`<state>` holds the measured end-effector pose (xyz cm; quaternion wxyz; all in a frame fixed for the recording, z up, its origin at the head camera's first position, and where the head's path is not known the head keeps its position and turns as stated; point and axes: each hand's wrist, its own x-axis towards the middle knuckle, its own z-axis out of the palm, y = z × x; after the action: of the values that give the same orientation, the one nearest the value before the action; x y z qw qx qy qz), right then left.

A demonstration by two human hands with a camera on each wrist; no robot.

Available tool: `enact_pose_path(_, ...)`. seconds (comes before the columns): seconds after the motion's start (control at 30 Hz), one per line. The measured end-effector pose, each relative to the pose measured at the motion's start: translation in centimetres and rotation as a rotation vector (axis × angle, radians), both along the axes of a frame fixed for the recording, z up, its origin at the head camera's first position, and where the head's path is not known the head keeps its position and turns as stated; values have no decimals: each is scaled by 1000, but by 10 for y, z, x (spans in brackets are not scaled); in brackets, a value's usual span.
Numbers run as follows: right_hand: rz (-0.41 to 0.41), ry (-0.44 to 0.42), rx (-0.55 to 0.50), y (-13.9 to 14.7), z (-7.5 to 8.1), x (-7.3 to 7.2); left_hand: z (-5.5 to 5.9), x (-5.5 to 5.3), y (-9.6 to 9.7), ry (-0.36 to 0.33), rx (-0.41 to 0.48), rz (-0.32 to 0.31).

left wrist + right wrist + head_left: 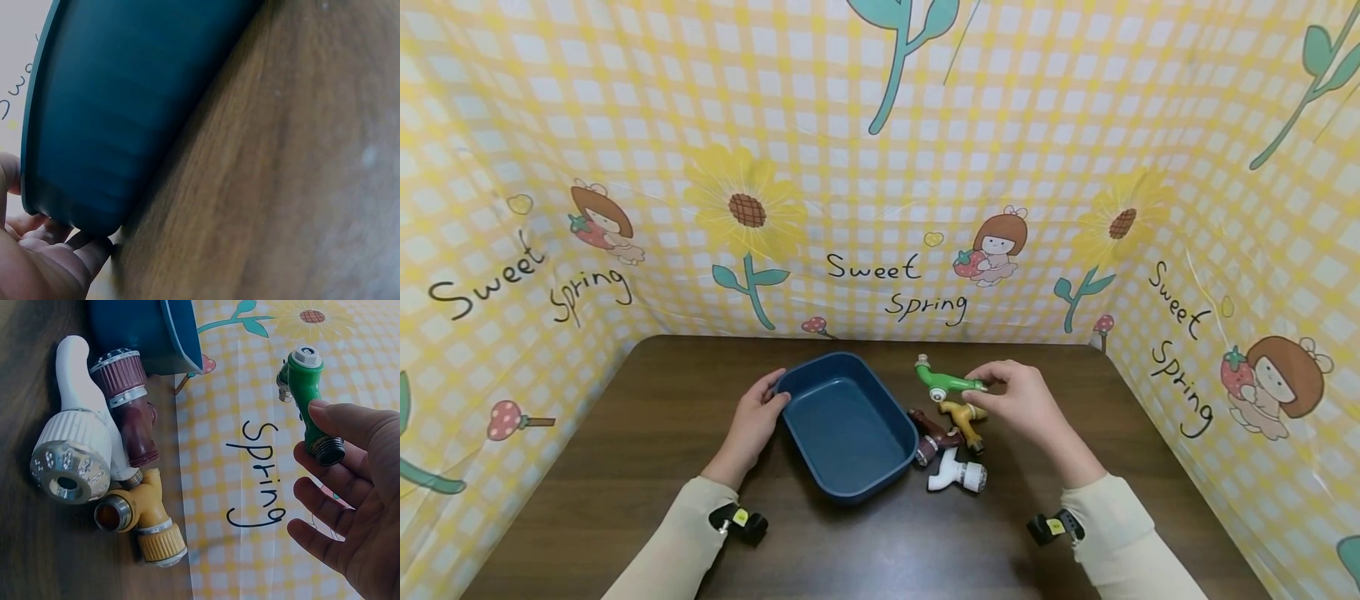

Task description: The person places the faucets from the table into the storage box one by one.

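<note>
Green tap [955,383]: in the right hand, above the table at the far right of the tray; clear of the other taps in the right wrist view.
Right hand [1018,396]: thumb and forefinger pinch the green tap by its threaded end; remaining fingers spread.
Yellow tap [964,419]: on the table, nearest the green tap.
Maroon tap [936,431]: between the yellow tap and the tray, close to the tray wall; contact cannot be confirmed.
White tap [946,473]: nearest the wearer of the group, ribbed handle pointing right.
Blue tray [846,437]: open side up, left of the taps, set at an angle.
Left hand [751,425]: grips the tray's far left corner, thumb on the rim.
Table [640,417]: dark wood grain.
Backdrop [865,208]: yellow-checked cloth, printed "Sweet Spring".
</note>
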<state>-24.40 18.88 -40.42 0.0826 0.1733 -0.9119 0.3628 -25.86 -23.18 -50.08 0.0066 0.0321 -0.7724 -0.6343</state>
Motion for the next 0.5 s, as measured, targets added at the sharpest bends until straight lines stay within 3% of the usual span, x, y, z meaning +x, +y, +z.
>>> enact_pose_path(0.17, 8, -31, 0, -5, 3, -2, 8, 3, 1, -16, 6, -11)
enact_pose_path(0.5, 27, -82, -41, -17, 10, -6, -11, -4, -1, 26, -16, 10)
